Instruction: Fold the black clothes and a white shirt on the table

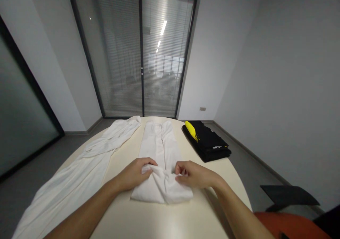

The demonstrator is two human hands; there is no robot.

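Observation:
A white garment (159, 141) lies lengthwise on the middle of the round table, narrowed into a strip with a seam or opening down its centre. Its near end is turned up and bunched into a thick fold. My left hand (135, 173) grips the left side of this fold, thumb towards me and fingers beyond the cloth. On the right side, my right hand (195, 174) pinches the same fold with curled fingers. Cloth hides some of the fingertips. The garment's exact kind is not clear.
Another long white garment (77, 175) is spread along the table's left side. At the back right sits a folded stack of black clothing (209, 139) with a yellow patch. The table (170, 224) is cream. A red-seated chair (284, 224) with a dark armrest stands at right.

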